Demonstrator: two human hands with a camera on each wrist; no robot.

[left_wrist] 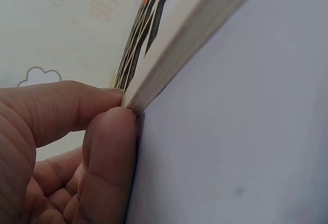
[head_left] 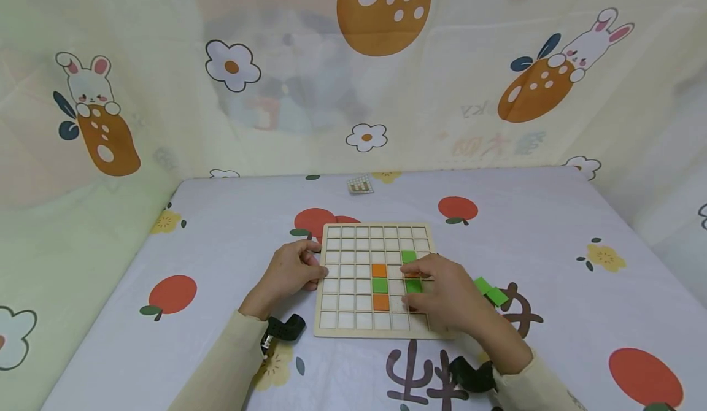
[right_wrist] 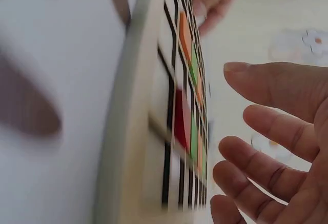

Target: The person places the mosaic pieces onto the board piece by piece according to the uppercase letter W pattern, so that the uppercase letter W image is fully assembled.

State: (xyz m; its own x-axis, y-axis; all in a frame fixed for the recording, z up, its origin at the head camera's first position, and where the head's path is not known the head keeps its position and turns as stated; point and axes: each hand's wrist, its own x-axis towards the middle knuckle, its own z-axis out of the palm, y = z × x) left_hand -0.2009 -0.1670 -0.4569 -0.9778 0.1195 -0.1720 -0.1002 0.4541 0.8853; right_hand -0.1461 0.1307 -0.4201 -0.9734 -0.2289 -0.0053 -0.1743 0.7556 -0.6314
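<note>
A square wooden grid board (head_left: 345, 333) lies flat on the cloth. My left hand (head_left: 289, 268) pinches its left edge between thumb and finger, seen close in the left wrist view. In a middle column sit an orange tile (head_left: 378, 270), a green tile (head_left: 379, 285) and another orange tile (head_left: 381, 302). Further right, more green tiles (head_left: 409, 256) show beside my right hand (head_left: 444, 288), which hovers over the board with fingers spread and holds nothing visible. The right wrist view shows a red tile (right_wrist: 180, 119) in the grid; in the head view the hand hides it.
Two loose green tiles (head_left: 498, 297) lie on the cloth right of the board, close to the right forearm. A small card with a printed grid (head_left: 360, 184) lies at the table's back. Black wrist straps (head_left: 284, 328) sit near both sleeves. A printed curtain (head_left: 298, 116) hangs behind the table.
</note>
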